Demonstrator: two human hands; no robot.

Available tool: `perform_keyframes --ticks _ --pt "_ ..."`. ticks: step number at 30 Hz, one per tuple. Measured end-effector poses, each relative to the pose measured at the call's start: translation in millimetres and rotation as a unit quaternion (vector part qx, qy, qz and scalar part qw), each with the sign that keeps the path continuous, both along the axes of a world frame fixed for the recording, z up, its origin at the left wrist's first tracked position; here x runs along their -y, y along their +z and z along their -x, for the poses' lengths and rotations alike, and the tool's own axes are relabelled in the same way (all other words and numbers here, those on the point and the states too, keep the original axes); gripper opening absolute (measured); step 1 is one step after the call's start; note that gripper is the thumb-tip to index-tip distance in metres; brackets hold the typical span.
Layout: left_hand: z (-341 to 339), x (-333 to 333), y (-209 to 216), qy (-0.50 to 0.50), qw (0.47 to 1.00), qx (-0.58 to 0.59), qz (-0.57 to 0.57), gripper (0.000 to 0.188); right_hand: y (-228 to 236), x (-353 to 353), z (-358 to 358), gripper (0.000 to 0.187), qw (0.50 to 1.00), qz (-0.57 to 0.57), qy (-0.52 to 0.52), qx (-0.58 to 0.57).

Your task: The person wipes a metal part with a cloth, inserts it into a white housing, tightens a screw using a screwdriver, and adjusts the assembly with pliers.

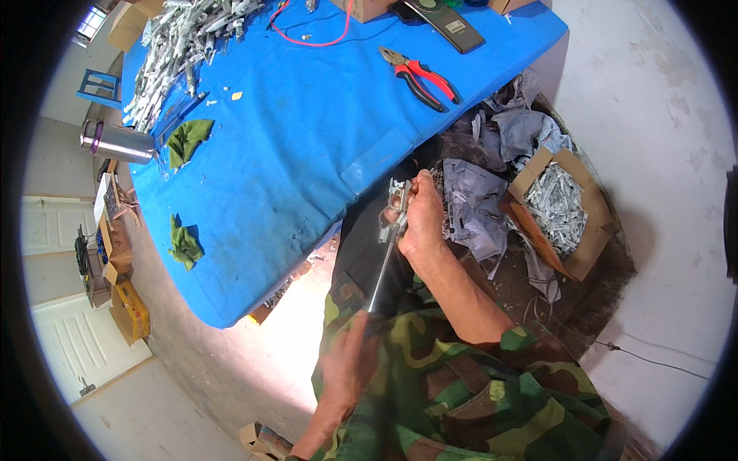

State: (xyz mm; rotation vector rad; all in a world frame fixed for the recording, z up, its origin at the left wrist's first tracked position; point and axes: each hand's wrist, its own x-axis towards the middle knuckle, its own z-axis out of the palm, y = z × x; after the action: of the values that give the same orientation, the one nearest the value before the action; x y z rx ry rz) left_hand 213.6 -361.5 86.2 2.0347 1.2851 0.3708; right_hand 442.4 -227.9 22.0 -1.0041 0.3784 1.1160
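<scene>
My right hand grips a small silvery metal part with rounded openings, held up over my lap beside the table edge. Below it, my left hand is smeared by motion but closed around the lower end of a slim metal rod tool. The rod's upper end meets the underside of the metal part; its handle is hidden in my fingers. Whether it is a screwdriver or a file, I cannot tell. Both forearms rest near my camouflage clothing.
A blue-covered table bears red-and-black pliers, a heap of metal parts, green cloths, a steel cup and a dark flat device. To the right stand a cardboard box of metal pieces and crumpled plastic bags.
</scene>
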Motion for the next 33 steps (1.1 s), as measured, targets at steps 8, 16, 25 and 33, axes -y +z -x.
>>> perform_keyframes --ticks 8,16,25,33 --pt "-11.3 -29.4 50.2 -0.049 0.987 -0.148 0.019 0.052 -7.2 1.3 -3.4 0.032 0.998 -0.014 0.041 0.042" --pt "-4.0 -5.4 3.6 -0.015 0.999 -0.041 0.011 0.058 -6.8 -1.0 -5.2 0.029 1.0 0.018 0.006 0.023" --pt "-9.6 -8.5 2.4 0.022 0.997 0.054 0.04 0.043 -10.3 1.8 -3.9 0.028 0.999 0.005 -0.017 0.026" --pt "-5.0 -5.8 -0.5 0.062 0.984 0.087 0.144 0.043 -14.5 1.7 -0.1 0.031 1.0 -0.005 -0.025 0.016"
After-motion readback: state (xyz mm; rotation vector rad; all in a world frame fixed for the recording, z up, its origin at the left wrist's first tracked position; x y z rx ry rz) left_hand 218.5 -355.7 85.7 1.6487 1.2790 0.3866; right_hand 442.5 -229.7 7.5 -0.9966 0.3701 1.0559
